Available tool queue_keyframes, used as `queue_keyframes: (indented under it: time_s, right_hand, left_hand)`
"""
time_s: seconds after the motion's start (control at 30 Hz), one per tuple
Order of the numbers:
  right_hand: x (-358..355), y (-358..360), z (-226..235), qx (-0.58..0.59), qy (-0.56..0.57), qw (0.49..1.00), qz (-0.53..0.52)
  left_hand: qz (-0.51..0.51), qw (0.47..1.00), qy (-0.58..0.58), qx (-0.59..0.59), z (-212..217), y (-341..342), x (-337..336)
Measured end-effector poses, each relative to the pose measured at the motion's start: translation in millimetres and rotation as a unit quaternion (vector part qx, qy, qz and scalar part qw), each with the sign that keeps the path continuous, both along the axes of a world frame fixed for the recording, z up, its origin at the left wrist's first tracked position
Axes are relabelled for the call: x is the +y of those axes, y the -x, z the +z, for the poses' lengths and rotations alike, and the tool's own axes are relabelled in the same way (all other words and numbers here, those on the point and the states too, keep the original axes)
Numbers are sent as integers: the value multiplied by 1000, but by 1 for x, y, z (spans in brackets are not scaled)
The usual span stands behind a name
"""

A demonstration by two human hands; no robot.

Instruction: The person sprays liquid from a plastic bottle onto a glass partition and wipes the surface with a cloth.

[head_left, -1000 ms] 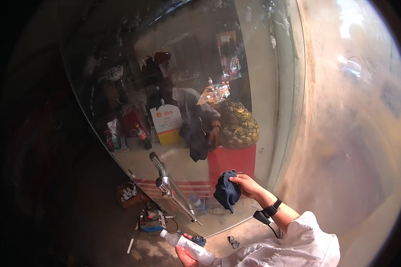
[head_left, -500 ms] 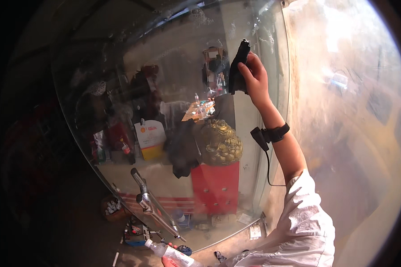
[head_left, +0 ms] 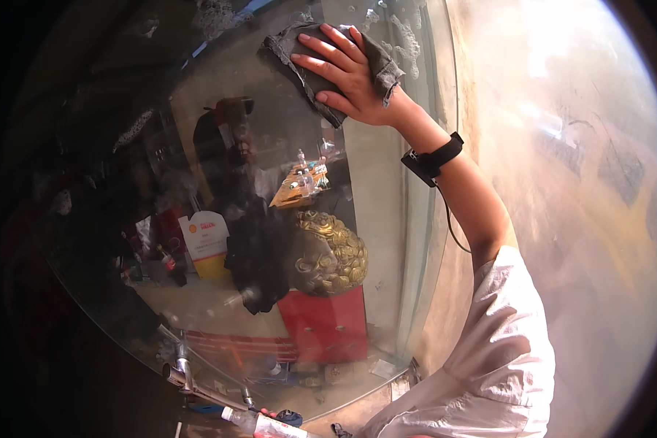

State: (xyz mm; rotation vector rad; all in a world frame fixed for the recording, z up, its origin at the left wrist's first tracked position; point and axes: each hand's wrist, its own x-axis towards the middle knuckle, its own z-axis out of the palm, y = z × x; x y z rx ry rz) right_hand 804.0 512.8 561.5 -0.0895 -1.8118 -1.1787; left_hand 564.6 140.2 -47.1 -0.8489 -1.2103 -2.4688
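My right hand [head_left: 343, 73] lies flat with its fingers spread on a dark grey cloth [head_left: 288, 47], pressing it against the upper part of a glass pane [head_left: 376, 241]. The cloth is spread out under the palm, its frayed edges showing around the hand. White foamy streaks [head_left: 409, 47] mark the glass beside it. At the bottom edge, a clear plastic bottle [head_left: 281, 428] with a white cap and a pale label lies tilted in my left hand [head_left: 269, 414]. Only a few fingertips of that hand show past the bottle; the rest is hidden.
A metal door handle [head_left: 184, 369] stands out from the pane at lower left. Through the glass appear a gold figure [head_left: 336, 255], a red stand [head_left: 328, 325] and a white-and-yellow sign [head_left: 206, 244]. A pale, sunlit wall [head_left: 562, 292] runs along the right.
My right hand has moved up and left, from gripping the bunched cloth to lying flat over it on the glass. The view has shifted, and the bottle sits lower in it.
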Motion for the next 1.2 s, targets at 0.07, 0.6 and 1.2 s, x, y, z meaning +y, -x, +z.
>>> queue_keyframes:
  time_s: [0.07,0.6,1.2]
  right_hand:
    - [10,12,15,-5,-3,1000,16]
    - [112,-103,122,259,206,939,-96]
    - [56,-75,-89,152,139,978,-11]
  left_hand:
    - [32,999,-17,-24,-33,10,2]
    - [86,988,126,32,-19,-5,-7]
    - [39,985,163,33,27,-13,13]
